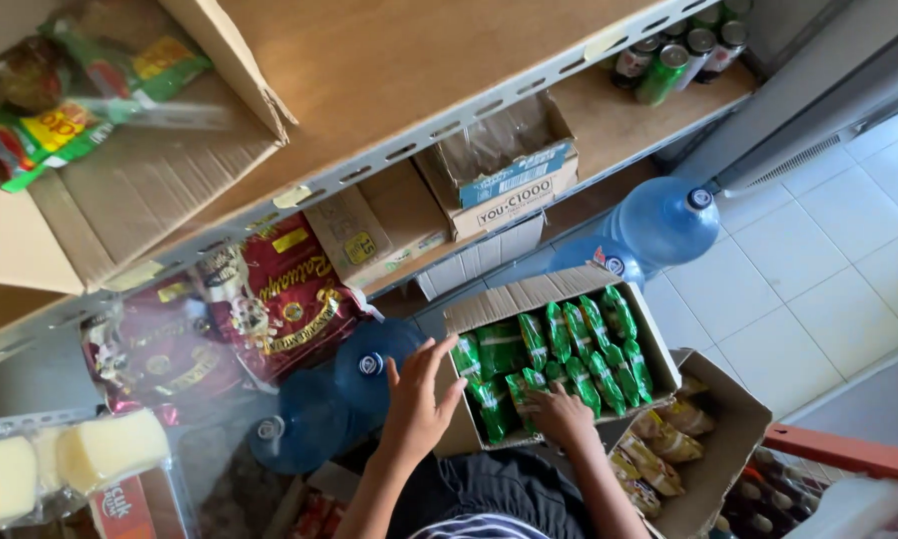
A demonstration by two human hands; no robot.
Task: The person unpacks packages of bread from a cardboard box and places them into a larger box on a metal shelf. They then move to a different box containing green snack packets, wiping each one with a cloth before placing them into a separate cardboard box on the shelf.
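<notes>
An open cardboard box (489, 307) full of green snack packets (559, 349) stands on the floor in front of me. My left hand (417, 399) rests with fingers spread on the box's near left edge, holding nothing. My right hand (561, 414) reaches into the box at its near side and its fingers lie on a green packet (521, 387); whether they grip it is unclear.
Blue water jugs (369, 364) stand left of the box, and others (658, 222) behind it. A second open box (720, 454) with yellow packets sits to the right. Metal shelves (409, 150) above hold cartons, red bags (279, 299) and cans (668, 65). An orange crate (848, 454) is at right.
</notes>
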